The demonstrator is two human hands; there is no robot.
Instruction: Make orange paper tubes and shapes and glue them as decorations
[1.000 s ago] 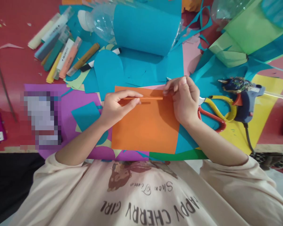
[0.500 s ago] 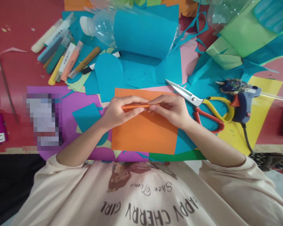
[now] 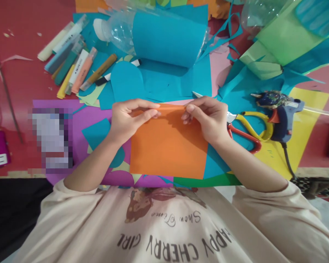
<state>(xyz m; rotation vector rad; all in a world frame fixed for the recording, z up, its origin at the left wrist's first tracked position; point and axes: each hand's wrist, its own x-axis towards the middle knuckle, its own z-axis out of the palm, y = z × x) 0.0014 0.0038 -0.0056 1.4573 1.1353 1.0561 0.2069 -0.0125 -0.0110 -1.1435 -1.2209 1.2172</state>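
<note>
A narrow folded strip of orange paper [image 3: 172, 109] stretches between my hands, above the far edge of a flat orange sheet [image 3: 168, 149]. My left hand [image 3: 128, 118] pinches the strip's left end between thumb and fingers. At the right end, my right hand [image 3: 208, 115] grips it the same way, its thumb on the near side. Scissors [image 3: 256, 140] with one yellow and one red handle lie beside my right hand, which hides part of their blades.
A clear bottle wrapped in blue paper [image 3: 170, 38] lies at the back. Several markers [image 3: 71, 65] are piled at the left, near a blurred flat object [image 3: 52, 138]. A glue gun [image 3: 282, 117] rests on yellow paper [image 3: 312, 120] at the right. Blue scraps surround the orange sheet.
Both hands have moved apart and slightly away from my body. More of the orange strip shows between them, and my right hand now covers part of the scissors' blades.
</note>
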